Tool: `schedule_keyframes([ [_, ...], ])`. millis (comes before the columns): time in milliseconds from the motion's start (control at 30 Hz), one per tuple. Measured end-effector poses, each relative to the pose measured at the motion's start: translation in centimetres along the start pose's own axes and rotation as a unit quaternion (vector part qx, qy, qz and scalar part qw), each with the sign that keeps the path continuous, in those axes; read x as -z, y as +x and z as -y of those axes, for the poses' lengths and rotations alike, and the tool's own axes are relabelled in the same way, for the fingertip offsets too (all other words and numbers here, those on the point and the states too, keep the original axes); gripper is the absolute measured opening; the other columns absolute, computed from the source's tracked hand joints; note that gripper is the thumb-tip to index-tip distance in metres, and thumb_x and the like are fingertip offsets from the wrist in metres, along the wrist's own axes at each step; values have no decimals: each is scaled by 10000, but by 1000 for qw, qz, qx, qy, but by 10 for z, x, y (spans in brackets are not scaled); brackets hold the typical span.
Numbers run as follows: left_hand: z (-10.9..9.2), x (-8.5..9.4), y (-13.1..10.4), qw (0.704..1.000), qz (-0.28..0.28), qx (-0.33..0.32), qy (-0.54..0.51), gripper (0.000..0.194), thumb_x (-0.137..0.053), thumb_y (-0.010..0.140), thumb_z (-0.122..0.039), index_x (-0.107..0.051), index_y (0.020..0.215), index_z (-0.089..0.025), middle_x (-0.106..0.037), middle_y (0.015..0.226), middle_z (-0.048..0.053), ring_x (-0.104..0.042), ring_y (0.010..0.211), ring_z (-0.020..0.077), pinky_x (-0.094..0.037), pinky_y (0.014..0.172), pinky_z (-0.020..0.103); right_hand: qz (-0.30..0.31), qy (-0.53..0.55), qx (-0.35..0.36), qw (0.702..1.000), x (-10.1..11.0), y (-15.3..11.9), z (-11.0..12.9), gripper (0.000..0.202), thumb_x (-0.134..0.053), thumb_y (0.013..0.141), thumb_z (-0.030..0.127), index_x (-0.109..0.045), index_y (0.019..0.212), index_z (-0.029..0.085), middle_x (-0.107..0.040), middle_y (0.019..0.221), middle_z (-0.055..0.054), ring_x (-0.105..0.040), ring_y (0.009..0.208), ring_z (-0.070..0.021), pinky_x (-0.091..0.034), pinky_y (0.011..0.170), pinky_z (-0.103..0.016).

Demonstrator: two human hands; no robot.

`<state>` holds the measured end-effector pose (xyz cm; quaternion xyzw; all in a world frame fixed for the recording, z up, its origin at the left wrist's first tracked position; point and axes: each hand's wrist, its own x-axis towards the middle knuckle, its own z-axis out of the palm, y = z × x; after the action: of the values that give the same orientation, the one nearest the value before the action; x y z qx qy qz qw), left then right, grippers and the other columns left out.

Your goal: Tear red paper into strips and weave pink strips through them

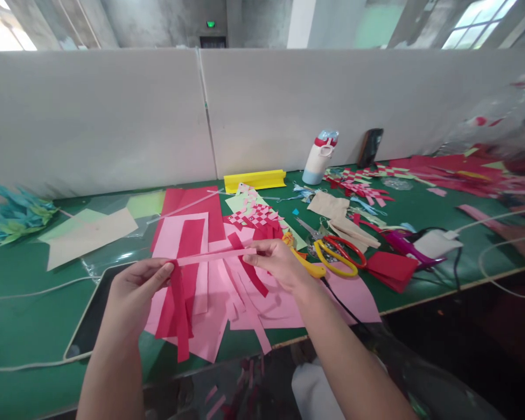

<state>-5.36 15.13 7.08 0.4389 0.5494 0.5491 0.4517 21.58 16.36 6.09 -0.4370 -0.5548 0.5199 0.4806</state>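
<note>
My left hand [137, 286] pinches the top of a red paper strip [181, 315] that hangs down, where it meets the left end of a pink paper strip [214, 255]. The right end of that pink strip sits between the thumb and fingers of my right hand [277, 262], so it stretches level between both hands. Beneath lie pink paper sheets [210, 341] and a wide red paper piece [192, 233]. Several loose strips, among them a curved red strip [254, 274], lie under my right hand. Woven red-and-pink paper pieces [260, 216] rest just beyond.
Scissors [332, 251] with red and yellow handles and a yellow glue gun [308, 265] lie to the right. A bottle [320, 160] and a phone [370, 147] stand near the white partition [114, 116]. A tablet-like device [91, 315] lies left. Another person's blurred arm [516, 233] shows far right.
</note>
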Motion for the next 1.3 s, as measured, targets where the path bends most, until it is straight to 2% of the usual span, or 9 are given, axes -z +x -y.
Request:
schedule_keyframes([
  [133, 3, -9, 0, 1000, 1, -4, 6, 243, -827, 587, -337, -720, 752, -194, -701, 687, -3, -634, 661, 120, -549, 645, 202, -10, -17, 16, 1000, -3, 0, 1, 220, -740, 671, 362, -736, 790, 177, -678, 785, -20, -593, 764, -150, -444, 726, -281],
  [333, 5, -40, -5, 999, -12, 8, -28, 255, -824, 590, -348, -729, 760, -185, -693, 688, 0, -623, 641, 99, -540, 624, 184, -16, -86, 12, 996, -10, -1, 3, 264, -683, 736, 411, -742, 831, 171, -707, 801, -40, -612, 761, -164, -453, 716, -298],
  [467, 7, -56, -8, 997, -24, 13, -65, 266, -833, 570, -348, -740, 757, -182, -710, 731, 20, -645, 699, 119, -536, 616, 187, -27, -80, -5, 996, -16, 1, -3, 295, -690, 722, 425, -743, 881, 182, -725, 887, -62, -640, 855, -194, -475, 792, -329],
  [633, 7, -69, -11, 995, -24, 25, -97, 265, -842, 553, -325, -753, 752, -174, -718, 726, 26, -633, 658, 110, -543, 620, 205, -18, -70, 2, 997, -22, 1, 2, 219, -693, 724, 365, -742, 843, 188, -733, 882, -54, -657, 842, -192, -488, 806, -334],
  [767, 6, -78, -13, 990, -15, 29, -139, 235, -839, 563, -301, -749, 731, -164, -720, 703, 28, -635, 644, 106, -537, 620, 198, -2, -82, 27, 996, -24, 0, 5, 162, -679, 741, 323, -730, 798, 180, -729, 872, -52, -651, 837, -184, -483, 793, -314],
  [933, 3, -85, -14, 985, -12, 33, -171, 221, -844, 553, -284, -741, 706, -162, -709, 673, 17, -623, 613, 92, -516, 588, 179, 18, -71, 21, 997, -25, 0, 1, 169, -670, 753, 318, -718, 779, 158, -715, 838, -53, -634, 808, -175, -468, 766, -298],
  [1300, 5, -88, -14, 980, 3, 27, -199, 188, -803, 618, -295, -698, 706, -166, -640, 646, -15, -563, 587, 71, -468, 588, 183, 33, -104, 11, 994, -26, -2, 3, 152, -668, 753, 311, -716, 784, 171, -706, 820, -33, -607, 769, -165, -448, 729, -293],
])
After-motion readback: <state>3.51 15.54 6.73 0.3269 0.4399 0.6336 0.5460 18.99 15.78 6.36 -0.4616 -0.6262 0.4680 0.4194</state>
